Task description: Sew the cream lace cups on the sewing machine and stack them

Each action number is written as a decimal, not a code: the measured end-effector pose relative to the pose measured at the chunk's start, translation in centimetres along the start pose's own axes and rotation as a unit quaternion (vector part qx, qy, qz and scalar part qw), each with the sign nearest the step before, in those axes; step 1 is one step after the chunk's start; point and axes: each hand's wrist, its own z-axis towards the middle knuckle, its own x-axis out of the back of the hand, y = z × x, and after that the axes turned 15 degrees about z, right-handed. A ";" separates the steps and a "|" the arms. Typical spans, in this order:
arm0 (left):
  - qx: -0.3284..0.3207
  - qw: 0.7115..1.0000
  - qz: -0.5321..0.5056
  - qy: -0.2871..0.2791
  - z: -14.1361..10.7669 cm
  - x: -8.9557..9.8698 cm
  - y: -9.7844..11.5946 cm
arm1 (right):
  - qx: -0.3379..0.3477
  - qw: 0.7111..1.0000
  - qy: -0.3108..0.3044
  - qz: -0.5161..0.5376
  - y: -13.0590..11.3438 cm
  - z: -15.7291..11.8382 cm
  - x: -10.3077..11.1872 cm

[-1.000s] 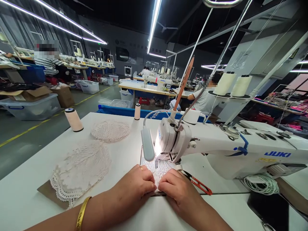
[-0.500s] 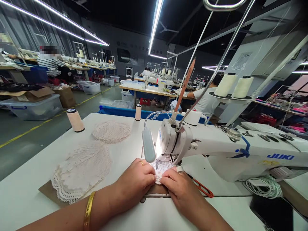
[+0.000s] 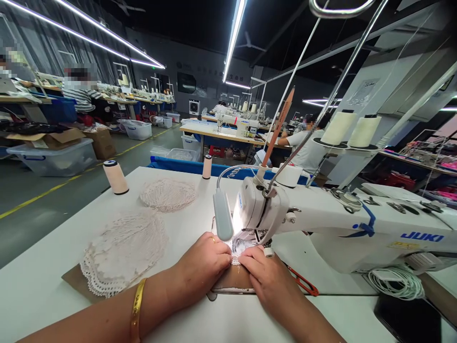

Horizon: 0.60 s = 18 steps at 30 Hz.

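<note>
A small piece of white lace [image 3: 236, 260] lies under the lit needle area of a white sewing machine [image 3: 303, 209]. My left hand [image 3: 207, 259] pinches the lace's left edge, fingers closed. From the right, my right hand [image 3: 266, 271] holds the other edge between thumb and fingers. The presser foot is partly hidden by glare and the grey lamp [image 3: 223, 215]. Below the lace, a brown plate [image 3: 233, 278] shows between my hands. Two stacks of lace pieces, a near one [image 3: 123, 252] and a far one [image 3: 167, 194], rest left of my hands.
Two peach thread spools, one at the left edge [image 3: 116, 177] and one at the back [image 3: 207, 167], stand on the white table [image 3: 171, 319]. Orange-handled thread snips [image 3: 303, 281] lie beside my right hand. A coiled white cable [image 3: 396, 282] sits under the machine arm. Other people work at machines beyond.
The lace has moved away from me under the machine, so more of the brown plate shows. My hands stay on it, slightly farther forward. The whole view has shifted a little.
</note>
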 end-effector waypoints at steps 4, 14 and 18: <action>0.021 0.999 0.027 0.002 0.4 -0.2 -0.2 | -0.026 1.000 0.001 0.006 0.0 0.3 -0.1; 0.053 0.997 0.047 0.003 0.9 -0.2 -0.5 | -0.055 0.998 -0.002 -0.021 0.6 -0.1 -0.8; 0.073 0.995 0.059 -0.024 0.6 0.2 -0.6 | -0.030 0.999 0.015 -0.014 0.8 -0.3 -0.8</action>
